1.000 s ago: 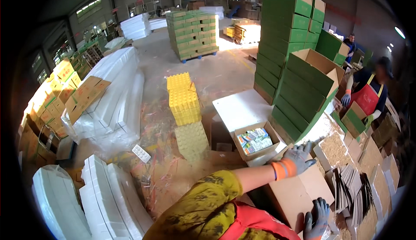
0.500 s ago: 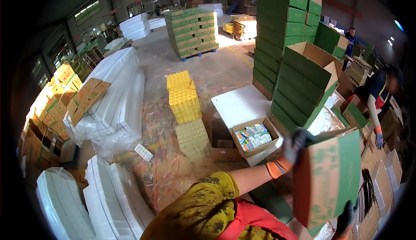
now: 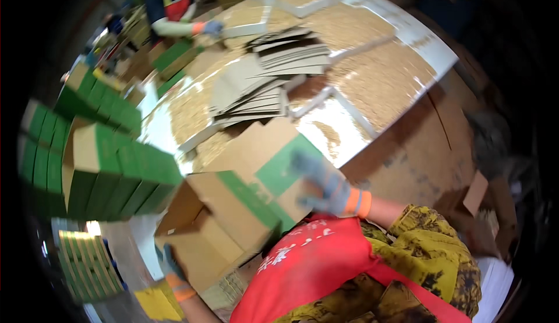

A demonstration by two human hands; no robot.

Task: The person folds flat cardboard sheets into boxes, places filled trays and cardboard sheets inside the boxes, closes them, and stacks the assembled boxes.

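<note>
both gloved hands (image 3: 329, 186) grip carton (image 3: 239, 212)'s edges.

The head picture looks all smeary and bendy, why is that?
In the head view, motion blur smears the right hand in its grey glove and the cardboard box it holds; the left hand under the box is soft too. The fisheye lens bends the stacked green cartons and darkens the picture's rim. Glare whitens the table edge.

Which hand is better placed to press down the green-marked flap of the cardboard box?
Right. The right hand lies on that flap; the left hand is low, gripping the cardboard box at its bottom edge.
</note>
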